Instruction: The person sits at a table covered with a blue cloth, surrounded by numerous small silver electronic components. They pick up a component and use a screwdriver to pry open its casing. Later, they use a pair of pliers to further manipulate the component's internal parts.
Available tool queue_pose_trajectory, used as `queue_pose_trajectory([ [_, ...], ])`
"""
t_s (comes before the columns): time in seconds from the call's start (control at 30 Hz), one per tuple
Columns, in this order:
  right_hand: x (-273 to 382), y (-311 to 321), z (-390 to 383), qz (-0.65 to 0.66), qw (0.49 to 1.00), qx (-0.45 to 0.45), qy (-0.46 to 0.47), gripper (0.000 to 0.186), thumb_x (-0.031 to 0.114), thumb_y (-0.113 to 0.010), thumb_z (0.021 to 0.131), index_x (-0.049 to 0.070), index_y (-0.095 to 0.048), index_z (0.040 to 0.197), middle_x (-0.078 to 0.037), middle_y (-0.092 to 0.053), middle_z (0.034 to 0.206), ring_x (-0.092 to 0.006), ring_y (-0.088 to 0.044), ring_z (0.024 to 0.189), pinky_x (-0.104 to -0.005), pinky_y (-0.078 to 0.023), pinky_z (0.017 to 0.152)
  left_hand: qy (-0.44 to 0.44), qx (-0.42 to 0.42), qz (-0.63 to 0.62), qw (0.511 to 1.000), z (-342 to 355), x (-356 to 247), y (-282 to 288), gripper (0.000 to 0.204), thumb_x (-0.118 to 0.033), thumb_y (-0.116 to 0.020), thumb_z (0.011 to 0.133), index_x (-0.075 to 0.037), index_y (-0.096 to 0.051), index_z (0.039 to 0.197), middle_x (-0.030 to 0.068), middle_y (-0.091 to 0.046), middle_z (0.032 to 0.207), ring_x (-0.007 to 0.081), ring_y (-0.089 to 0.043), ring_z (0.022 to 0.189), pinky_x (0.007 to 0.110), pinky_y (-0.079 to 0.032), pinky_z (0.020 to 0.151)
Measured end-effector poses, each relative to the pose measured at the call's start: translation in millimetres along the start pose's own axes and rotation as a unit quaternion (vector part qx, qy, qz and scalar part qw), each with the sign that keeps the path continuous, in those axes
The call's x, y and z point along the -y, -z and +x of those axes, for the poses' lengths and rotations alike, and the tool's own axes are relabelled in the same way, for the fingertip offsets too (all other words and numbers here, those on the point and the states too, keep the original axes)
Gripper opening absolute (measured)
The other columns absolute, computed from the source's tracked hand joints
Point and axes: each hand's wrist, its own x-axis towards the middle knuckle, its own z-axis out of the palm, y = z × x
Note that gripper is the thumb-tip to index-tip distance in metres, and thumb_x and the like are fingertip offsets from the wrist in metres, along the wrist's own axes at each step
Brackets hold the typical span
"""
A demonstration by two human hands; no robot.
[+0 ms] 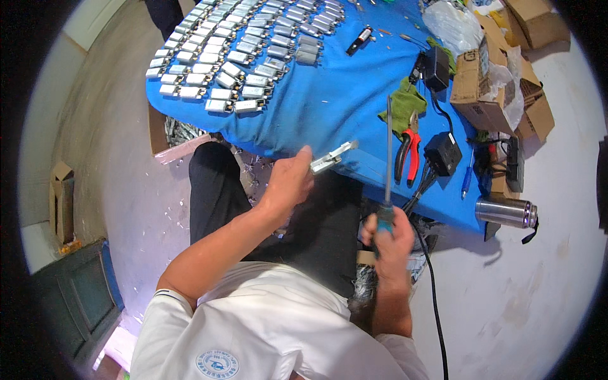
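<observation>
My left hand (290,180) pinches a narrow silver-white metal piece (324,162) over the near edge of the blue-covered table (291,120). The piece points away to the right, and its far end is slightly blurred. In my right hand (394,239) is a screwdriver (388,158) with a teal and black handle, its long shaft pointing up and away, apart from the metal piece. Beyond the shaft lie pliers (413,158) with red and black handles, their jaws by a green cloth (407,104). Many small silver rectangular units (220,95) lie in rows at the far left.
Black adapter boxes (443,154) with cables lie on the right, near a blue pen (468,174). A steel flask (505,212) lies on its side at the right edge. Cardboard boxes (472,79) stand beyond. A black cable (433,285) hangs beside my right arm.
</observation>
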Motion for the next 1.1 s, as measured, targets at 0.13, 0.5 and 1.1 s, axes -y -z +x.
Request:
queue_pose_trajectory([
  [0.13, -6.6, -68.3, 27.6, 0.014, 0.996, -0.036, 0.076, 0.028, 0.006, -0.069, 0.082, 0.000, -0.051, 0.102, -0.008, -0.062, 0.095, -0.0134, -0.059, 0.084, -0.0280, -0.048, 0.080, 0.021, 0.026, 0.008, 0.999, -16.0, -2.5, -11.0, 0.051, -0.051, -0.045, 0.094, -0.013, -0.041, 0.060, -0.0027, -0.035, 0.055, 0.0092, -0.028, 0.046, 0.024, -0.021, 0.043],
  [0.5, 20.2, -57.0, 68.3, 0.061, 0.981, 0.184, 0.033, 0.030, 0.011, -0.070, 0.079, 0.000, -0.058, 0.104, -0.005, -0.064, 0.093, -0.0088, -0.058, 0.081, -0.0242, -0.048, 0.074, 0.063, 0.118, 0.111, 0.985, -27.2, 21.9, 6.0, 0.064, -0.070, -0.030, 0.089, -0.012, -0.045, 0.065, -0.0013, -0.041, 0.062, 0.0096, -0.035, 0.053, 0.024, -0.020, 0.045],
  [1.1, 63.3, -50.8, 122.2, -0.086, 0.962, 0.259, -0.021, 0.027, 0.023, -0.064, 0.085, 0.000, -0.061, 0.099, -0.005, -0.066, 0.078, -0.0070, -0.056, 0.060, -0.0214, -0.044, 0.051, 0.014, 0.038, 0.052, 0.998, -22.7, -16.1, 17.7, 0.047, -0.055, -0.051, 0.090, -0.012, -0.045, 0.071, -0.0025, -0.037, 0.058, 0.0076, -0.030, 0.045, 0.023, -0.020, 0.040],
])
